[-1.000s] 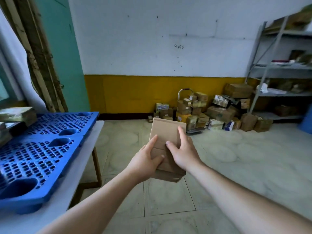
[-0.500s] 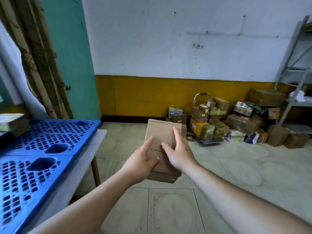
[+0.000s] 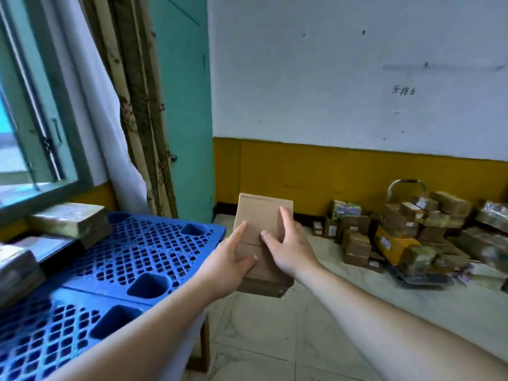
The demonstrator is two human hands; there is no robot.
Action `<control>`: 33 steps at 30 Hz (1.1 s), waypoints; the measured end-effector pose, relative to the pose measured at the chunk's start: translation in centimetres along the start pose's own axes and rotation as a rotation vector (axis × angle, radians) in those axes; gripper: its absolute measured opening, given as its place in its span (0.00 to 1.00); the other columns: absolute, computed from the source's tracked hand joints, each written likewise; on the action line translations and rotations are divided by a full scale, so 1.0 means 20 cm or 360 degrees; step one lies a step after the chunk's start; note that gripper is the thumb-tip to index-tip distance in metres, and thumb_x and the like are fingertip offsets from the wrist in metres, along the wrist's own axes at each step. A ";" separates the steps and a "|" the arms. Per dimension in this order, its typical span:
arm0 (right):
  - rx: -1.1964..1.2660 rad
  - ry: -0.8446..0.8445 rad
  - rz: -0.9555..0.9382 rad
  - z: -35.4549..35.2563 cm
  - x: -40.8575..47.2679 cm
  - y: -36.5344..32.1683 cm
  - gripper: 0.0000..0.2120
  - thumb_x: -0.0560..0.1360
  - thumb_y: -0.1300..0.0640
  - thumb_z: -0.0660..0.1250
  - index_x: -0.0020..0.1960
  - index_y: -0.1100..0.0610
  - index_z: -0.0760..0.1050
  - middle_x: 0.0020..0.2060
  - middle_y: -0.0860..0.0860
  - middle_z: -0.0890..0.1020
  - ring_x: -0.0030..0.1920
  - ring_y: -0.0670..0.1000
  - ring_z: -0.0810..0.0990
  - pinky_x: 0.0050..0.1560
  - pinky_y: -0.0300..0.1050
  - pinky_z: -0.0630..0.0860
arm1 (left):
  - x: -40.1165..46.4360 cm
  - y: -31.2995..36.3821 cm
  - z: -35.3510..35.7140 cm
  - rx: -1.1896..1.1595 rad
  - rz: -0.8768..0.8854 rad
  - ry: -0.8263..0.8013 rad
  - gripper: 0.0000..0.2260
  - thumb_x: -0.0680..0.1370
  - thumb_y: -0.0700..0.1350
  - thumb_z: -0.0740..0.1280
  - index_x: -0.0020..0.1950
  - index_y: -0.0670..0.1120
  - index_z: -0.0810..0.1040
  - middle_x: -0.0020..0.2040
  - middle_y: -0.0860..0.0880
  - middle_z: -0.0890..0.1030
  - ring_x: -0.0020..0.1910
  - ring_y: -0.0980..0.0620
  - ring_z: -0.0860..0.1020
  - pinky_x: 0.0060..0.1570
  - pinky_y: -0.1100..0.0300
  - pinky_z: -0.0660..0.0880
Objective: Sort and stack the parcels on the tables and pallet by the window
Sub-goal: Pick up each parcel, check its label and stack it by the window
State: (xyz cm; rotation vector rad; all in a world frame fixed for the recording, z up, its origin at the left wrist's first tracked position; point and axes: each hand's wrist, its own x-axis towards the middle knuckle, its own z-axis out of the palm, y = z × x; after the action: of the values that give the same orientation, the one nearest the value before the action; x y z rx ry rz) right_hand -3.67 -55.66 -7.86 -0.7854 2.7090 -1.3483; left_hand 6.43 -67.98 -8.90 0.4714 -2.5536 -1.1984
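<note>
Both hands gripping cardboard parcel in mid-air, just off blue pallet rt edge: left hand pinching near side, right hand w/ fingers spreading on top. Wrapped parcels sitting at pallet's window side; bare floor below.

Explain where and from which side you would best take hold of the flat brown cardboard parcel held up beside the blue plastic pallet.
Grip the flat brown cardboard parcel by its two long side edges, one hand from each side, thumbs on the broad top face. It is thin and wide, so a side grip probably keeps it level. The left hand and right hand hold it much like this, clear of the blue plastic pallet.
</note>
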 end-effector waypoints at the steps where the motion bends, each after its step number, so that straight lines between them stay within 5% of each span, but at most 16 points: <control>1: -0.0004 -0.0035 -0.0031 0.06 0.06 -0.05 0.34 0.79 0.41 0.62 0.79 0.42 0.48 0.74 0.51 0.63 0.71 0.54 0.66 0.68 0.50 0.67 | 0.03 -0.04 -0.06 -0.0012 -0.0035 0.0025 0.34 0.78 0.51 0.66 0.77 0.64 0.47 0.67 0.53 0.71 0.55 0.53 0.77 0.53 0.53 0.78; 8: 0.0101 -0.0434 -0.0316 0.63 0.40 -0.41 0.36 0.78 0.42 0.64 0.80 0.45 0.50 0.73 0.54 0.65 0.71 0.54 0.66 0.68 0.45 0.64 | 0.10 -0.41 -0.52 0.0016 -0.0300 0.0392 0.33 0.79 0.48 0.66 0.78 0.59 0.50 0.66 0.53 0.72 0.53 0.55 0.75 0.40 0.71 0.69; 14: 0.0162 -0.0883 -0.0591 1.16 0.52 -0.75 0.36 0.79 0.42 0.63 0.80 0.45 0.47 0.73 0.56 0.63 0.70 0.56 0.68 0.66 0.45 0.65 | 0.01 -0.71 -0.85 -0.0013 -0.0614 0.0755 0.34 0.77 0.47 0.68 0.77 0.60 0.53 0.67 0.52 0.73 0.57 0.55 0.77 0.58 0.57 0.75; 17: 0.0189 -0.1104 -0.0754 1.38 0.55 -0.93 0.36 0.79 0.41 0.61 0.80 0.43 0.45 0.72 0.55 0.62 0.67 0.56 0.70 0.59 0.45 0.69 | -0.05 -0.80 -1.00 0.0011 -0.0795 0.0957 0.33 0.78 0.49 0.67 0.77 0.62 0.53 0.67 0.52 0.73 0.55 0.56 0.78 0.56 0.57 0.77; 28: 0.0380 -0.1713 -0.1281 1.85 0.22 -1.35 0.36 0.79 0.44 0.64 0.80 0.48 0.48 0.74 0.57 0.62 0.72 0.56 0.65 0.70 0.47 0.62 | -0.48 -0.87 -1.20 0.0228 -0.1339 0.1450 0.33 0.79 0.47 0.66 0.78 0.56 0.52 0.71 0.46 0.69 0.57 0.56 0.71 0.54 0.70 0.67; 33: 0.0353 -0.1867 -0.1335 1.91 0.02 -1.38 0.37 0.79 0.44 0.64 0.80 0.47 0.49 0.73 0.55 0.63 0.70 0.55 0.66 0.70 0.50 0.64 | -0.68 -0.92 -1.17 0.0313 -0.1510 0.1510 0.32 0.78 0.51 0.66 0.78 0.54 0.52 0.74 0.46 0.54 0.72 0.47 0.61 0.73 0.53 0.60</control>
State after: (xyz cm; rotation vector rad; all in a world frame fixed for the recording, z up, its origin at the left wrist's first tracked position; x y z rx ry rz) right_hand 16.63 -98.18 -11.00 -1.9606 1.3127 -0.7259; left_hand 30.81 -89.63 -10.36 1.8843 -1.5741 -0.6177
